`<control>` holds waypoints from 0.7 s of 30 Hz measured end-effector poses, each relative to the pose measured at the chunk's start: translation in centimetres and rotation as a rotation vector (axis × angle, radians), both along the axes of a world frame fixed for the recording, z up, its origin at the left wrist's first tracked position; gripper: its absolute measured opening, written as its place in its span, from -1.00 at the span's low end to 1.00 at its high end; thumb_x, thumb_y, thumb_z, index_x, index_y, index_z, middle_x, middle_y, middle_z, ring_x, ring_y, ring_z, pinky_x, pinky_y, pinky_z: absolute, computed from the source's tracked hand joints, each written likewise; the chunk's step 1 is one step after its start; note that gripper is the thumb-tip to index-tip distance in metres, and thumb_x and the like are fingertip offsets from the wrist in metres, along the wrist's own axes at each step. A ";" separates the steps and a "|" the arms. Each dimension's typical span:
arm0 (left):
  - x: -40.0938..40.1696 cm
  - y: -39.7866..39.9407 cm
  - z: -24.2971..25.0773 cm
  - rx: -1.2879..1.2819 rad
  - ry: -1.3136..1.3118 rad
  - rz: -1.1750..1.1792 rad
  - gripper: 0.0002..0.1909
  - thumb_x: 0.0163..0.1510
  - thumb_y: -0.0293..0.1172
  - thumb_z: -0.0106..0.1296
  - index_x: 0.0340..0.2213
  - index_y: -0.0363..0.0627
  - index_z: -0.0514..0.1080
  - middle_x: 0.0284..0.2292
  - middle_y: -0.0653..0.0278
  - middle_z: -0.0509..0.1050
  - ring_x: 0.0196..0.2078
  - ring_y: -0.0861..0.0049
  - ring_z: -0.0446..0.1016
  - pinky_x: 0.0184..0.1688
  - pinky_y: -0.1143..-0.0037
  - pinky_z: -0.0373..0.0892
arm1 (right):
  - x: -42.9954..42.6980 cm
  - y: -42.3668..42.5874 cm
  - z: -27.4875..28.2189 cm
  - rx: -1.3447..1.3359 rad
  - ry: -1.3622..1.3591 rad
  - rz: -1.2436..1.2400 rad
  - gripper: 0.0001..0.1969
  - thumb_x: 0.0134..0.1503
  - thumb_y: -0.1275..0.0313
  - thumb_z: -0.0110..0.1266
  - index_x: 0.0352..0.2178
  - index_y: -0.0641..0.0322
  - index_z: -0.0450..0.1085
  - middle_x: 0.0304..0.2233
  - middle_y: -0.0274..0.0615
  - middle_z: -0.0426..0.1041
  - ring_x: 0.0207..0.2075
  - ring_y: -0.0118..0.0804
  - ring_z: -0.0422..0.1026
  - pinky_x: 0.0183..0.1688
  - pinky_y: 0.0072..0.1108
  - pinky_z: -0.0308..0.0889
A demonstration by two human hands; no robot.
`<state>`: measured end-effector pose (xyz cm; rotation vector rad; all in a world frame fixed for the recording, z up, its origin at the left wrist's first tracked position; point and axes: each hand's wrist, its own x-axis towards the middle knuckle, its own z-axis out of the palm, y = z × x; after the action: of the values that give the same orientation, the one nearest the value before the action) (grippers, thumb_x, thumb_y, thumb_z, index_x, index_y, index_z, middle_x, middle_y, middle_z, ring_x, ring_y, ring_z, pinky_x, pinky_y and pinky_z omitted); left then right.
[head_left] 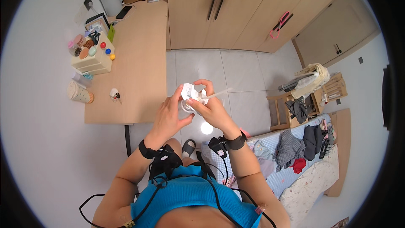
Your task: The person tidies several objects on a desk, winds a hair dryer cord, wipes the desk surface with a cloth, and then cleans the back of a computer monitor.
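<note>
My left hand [168, 111] is wrapped around a clear container [184, 110], perhaps a plastic cup, held above the floor in front of my body. My right hand [215, 111] grips a white, uneven-edged piece [188, 91] over the container's far side, with the thumb pressed on it. It could be tissue or a thin lid; I cannot tell which. From between the right fingers a pale, translucent straw-like strip [220, 93] sticks out to the right. Where the white piece meets the container is partly hidden by my fingers.
On the left, a wooden desk [139, 69] carries a patterned tumbler [80, 92], keys [116, 95], a small drawer box [95, 60], a phone [123, 12] and an electric kettle [110, 1]. Clothes [289, 148] cover the bed at right, near a loaded wooden chair [280, 110].
</note>
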<state>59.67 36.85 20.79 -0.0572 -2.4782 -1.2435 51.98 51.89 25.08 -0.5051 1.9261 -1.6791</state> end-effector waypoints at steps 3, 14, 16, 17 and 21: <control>-4.2 -0.3 -0.4 -0.172 0.082 -0.046 -0.27 -0.30 -0.44 0.26 -0.05 -0.15 0.17 -0.18 0.04 0.35 -0.17 0.12 0.35 -0.15 0.31 0.30 | -4.5 0.7 -2.1 -0.010 0.047 0.059 -0.54 0.08 0.32 0.08 -0.07 0.20 0.08 -0.35 -0.16 0.38 -0.37 -0.43 0.38 -0.35 -0.57 0.31; -22.5 1.4 -1.1 -0.175 0.106 -0.242 -0.24 -0.36 -0.51 0.25 -0.05 -0.05 0.20 -0.21 0.10 0.33 -0.18 0.13 0.31 -0.14 0.29 0.27 | -18.7 4.2 -1.5 -0.158 -0.253 -0.230 -0.72 -0.04 0.51 0.05 -0.22 0.27 0.38 -0.36 -0.30 0.45 -0.34 -0.52 0.40 -0.29 -0.66 0.31; -25.3 3.4 -0.8 -0.186 0.069 -0.306 -0.25 -0.32 -0.50 0.24 -0.03 -0.12 0.17 -0.18 0.09 0.35 -0.16 0.13 0.33 -0.13 0.30 0.28 | -20.6 5.6 -1.7 -0.216 -0.270 -0.400 -0.76 -0.05 0.50 0.06 -0.27 0.29 0.40 -0.42 -0.29 0.46 -0.41 -0.53 0.41 -0.37 -0.67 0.32; -26.7 4.5 -1.2 -0.180 0.089 -0.374 -0.25 -0.32 -0.50 0.24 -0.03 -0.12 0.17 -0.18 0.09 0.35 -0.16 0.13 0.33 -0.13 0.30 0.28 | -21.4 6.3 -2.2 -0.223 -0.249 -0.469 -0.76 -0.05 0.50 0.06 -0.27 0.29 0.40 -0.42 -0.29 0.46 -0.41 -0.53 0.41 -0.37 -0.67 0.32; -32.1 7.5 -2.1 -0.083 -0.087 -0.434 -0.28 -0.22 -0.45 0.24 -0.02 -0.25 0.12 -0.12 0.00 0.35 -0.12 0.07 0.35 -0.11 0.32 0.29 | -25.1 9.4 -3.7 -0.187 -0.175 -0.621 -0.87 -0.04 0.48 0.04 -0.43 0.33 0.43 -0.53 -0.29 0.44 -0.53 -0.53 0.39 -0.52 -0.66 0.30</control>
<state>27.55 44.39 18.70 -0.6021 -2.6826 -1.3248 26.83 61.30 21.38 0.2059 1.9167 -2.2074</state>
